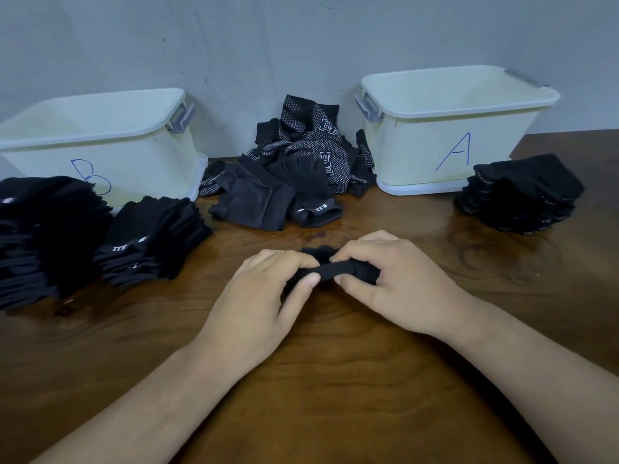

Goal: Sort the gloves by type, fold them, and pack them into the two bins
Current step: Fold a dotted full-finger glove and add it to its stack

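While my left hand (264, 289) and right hand (385, 279) both pinch black glove (338, 271) at centre of table (335, 380), fingers curled round its rolled edge, fold looks half made. Keep edges level, press crease flat before release. Type hard to tell: no dots showing. Plain stacks (150, 236) sit beside bin B (93, 132), dotted stack (522, 195) beside bin A (452, 107); unsorted heap (294, 165) between bins.

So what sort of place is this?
Likely a makeshift sorting and packing spot: a wooden table against a bare grey wall, hand-lettered bin A and bin B, and stacks of folded black gloves beside them.
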